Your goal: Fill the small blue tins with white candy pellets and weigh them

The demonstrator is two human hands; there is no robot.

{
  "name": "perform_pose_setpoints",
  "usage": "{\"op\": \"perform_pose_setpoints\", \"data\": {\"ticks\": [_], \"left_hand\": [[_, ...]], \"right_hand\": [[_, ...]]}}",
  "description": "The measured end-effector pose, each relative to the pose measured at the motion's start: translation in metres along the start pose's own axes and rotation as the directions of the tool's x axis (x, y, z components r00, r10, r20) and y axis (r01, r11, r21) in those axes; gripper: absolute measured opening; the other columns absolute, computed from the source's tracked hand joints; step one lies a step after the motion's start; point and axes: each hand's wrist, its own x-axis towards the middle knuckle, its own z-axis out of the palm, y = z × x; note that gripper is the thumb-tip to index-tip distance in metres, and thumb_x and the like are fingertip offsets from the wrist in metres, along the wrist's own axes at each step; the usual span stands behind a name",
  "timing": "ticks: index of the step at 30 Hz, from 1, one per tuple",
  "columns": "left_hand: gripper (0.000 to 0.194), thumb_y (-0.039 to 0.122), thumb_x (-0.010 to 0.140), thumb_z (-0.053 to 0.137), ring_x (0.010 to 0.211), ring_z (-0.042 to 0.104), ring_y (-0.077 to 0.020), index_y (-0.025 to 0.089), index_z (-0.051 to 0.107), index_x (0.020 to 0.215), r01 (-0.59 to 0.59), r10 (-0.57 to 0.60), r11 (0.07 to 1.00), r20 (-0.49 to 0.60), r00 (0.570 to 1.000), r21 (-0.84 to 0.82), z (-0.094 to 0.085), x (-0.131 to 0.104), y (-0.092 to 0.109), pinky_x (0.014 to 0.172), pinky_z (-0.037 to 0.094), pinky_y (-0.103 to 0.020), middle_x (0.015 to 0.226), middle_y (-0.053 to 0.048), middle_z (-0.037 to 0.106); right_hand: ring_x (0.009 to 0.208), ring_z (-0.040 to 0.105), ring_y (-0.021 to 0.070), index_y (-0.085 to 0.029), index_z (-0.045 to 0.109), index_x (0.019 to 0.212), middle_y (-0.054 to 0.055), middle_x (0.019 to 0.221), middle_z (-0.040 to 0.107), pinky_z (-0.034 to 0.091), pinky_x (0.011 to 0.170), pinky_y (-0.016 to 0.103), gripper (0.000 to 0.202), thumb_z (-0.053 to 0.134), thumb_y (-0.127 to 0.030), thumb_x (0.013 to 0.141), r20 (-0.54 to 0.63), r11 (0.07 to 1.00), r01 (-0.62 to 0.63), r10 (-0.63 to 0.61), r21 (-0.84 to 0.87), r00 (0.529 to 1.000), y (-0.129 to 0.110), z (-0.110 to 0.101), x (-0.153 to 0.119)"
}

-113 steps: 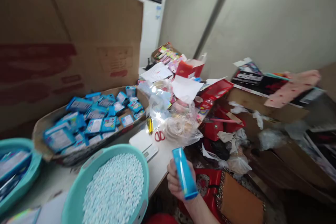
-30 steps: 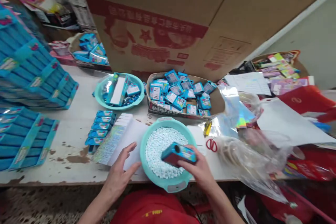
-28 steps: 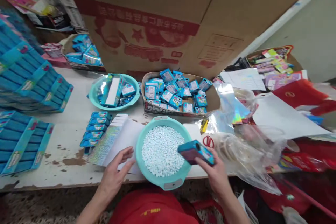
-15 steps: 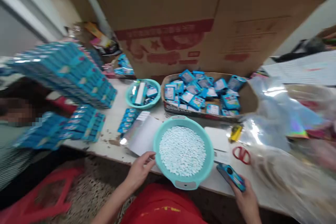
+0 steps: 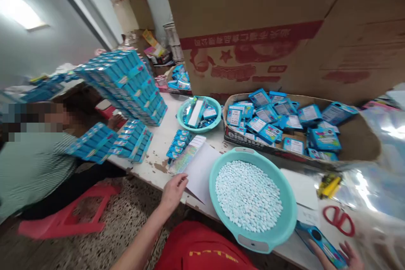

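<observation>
White tabletop (image 5: 163, 133) spans the foreground. At its edge, fingers of the right hand (image 5: 351, 259) grip a blue box (image 5: 329, 249) against the thumb, probably to leave its round hole uncovered; the left hand (image 5: 173, 192), fingers loosely curled, looks empty beside a paper sheet (image 5: 202, 168). Pellets (image 5: 249, 196) fill a basin (image 5: 287, 192) between the hands, presumably for reach; beyond sits a carton tray (image 5: 359, 141).

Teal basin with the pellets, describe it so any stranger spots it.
Start at the big cardboard panel. In front lies a long carton of blue packs; nearer the camera sits the round basin. Unlike the other teal basin, it holds loose pale pellets.
</observation>
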Motion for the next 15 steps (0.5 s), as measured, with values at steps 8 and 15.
{"op": "perform_pose_setpoints", "data": {"ticks": [8, 15], "left_hand": [[0.027, 0.044, 0.077, 0.053, 0.083, 0.062, -0.0223, 0.024, 0.067, 0.087, -0.260, 0.260, 0.965, 0.159, 0.952, -0.025, 0.013, 0.070, 0.003, 0.080, 0.048, -0.031, 0.089, -0.004, 0.069], [0.055, 0.045, 0.080, 0.056, 0.129, 0.037, -0.0318, 0.016, 0.052, 0.126, -0.775, 0.561, 0.616, 0.769, 0.306, -0.141, 0.184, 0.033, 0.070, 0.107, 0.027, -0.048, 0.135, -0.015, 0.049]], "right_hand": [[0.081, 0.059, 0.0287, -0.017, 0.055, 0.083, 0.004, 0.076, 0.061, 0.046, 0.082, 0.045, 0.065, 0.072, -0.056, 0.034, -0.225, 0.990, -0.046, 0.075, 0.130, 0.971, -0.018, 0.025, -0.008], [0.074, 0.058, 0.0305, -0.020, 0.055, 0.081, 0.006, 0.075, 0.059, 0.046, 0.075, 0.048, 0.060, 0.071, -0.061, 0.040, -0.395, 0.976, -0.217, 0.206, 0.017, 0.895, -0.037, 0.005, -0.051]]}}
